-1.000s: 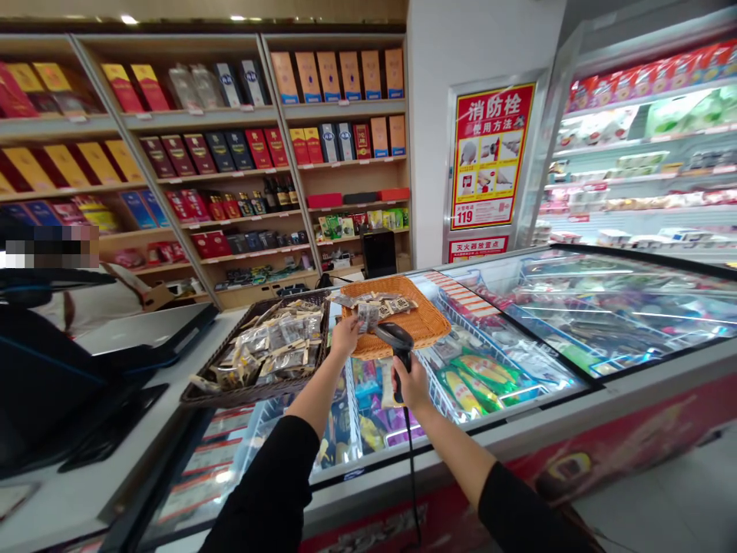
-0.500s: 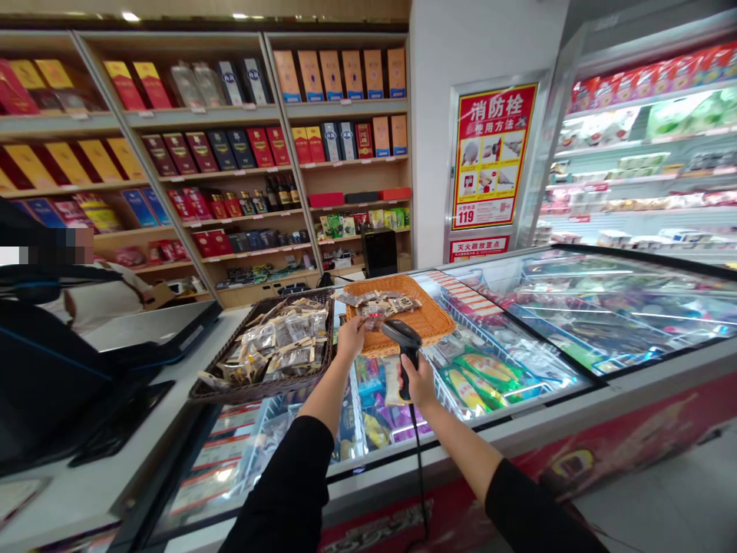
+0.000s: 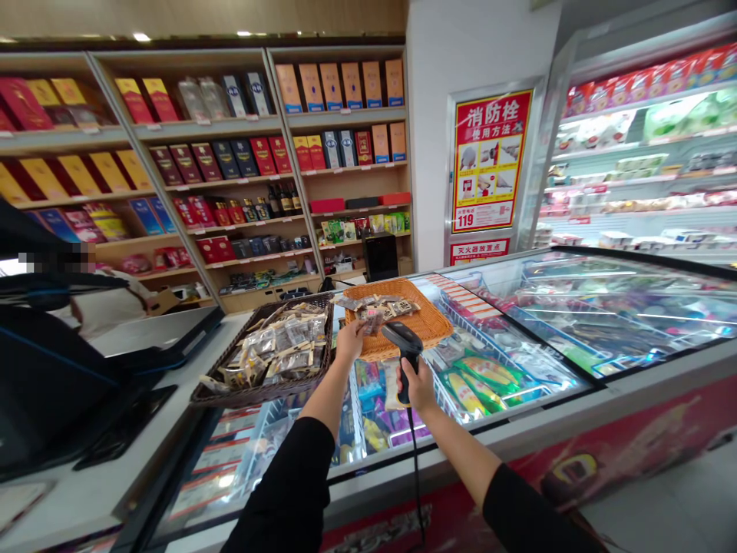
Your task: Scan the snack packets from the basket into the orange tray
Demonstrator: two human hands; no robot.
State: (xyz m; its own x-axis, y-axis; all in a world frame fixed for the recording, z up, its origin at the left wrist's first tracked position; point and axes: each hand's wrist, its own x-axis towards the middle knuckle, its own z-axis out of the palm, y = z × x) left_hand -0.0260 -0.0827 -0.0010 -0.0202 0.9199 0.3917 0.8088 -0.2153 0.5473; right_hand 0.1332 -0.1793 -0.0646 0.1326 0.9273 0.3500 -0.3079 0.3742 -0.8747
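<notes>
In my right hand [image 3: 418, 386] is a black barcode scanner [image 3: 403, 338], gripped by its handle with the cable hanging down. Its head faces a small clear snack packet [image 3: 373, 322] pinched in the fingers of my left hand [image 3: 350, 340]. A reddish scan light shows on that packet. Behind it, several more packets [image 3: 397, 307] lie in a shallow orange wicker basket [image 3: 431, 326]. Left of my left hand, a dark brown woven basket [image 3: 259, 395] is heaped with similar packets [image 3: 293, 332].
Both baskets rest on a glass-topped chest freezer [image 3: 553, 361] holding packaged food. A counter [image 3: 138, 438] with dark checkout equipment [image 3: 51, 369] stands at left, a person in white [image 3: 118, 303] behind it. Shelves of boxes [image 3: 242, 161] line the back wall; a lit display fridge [image 3: 645, 169] stands at right.
The view has tilted slightly upward. Both hands stay nearly in place, the left holding the packet and the right holding the scanner.
</notes>
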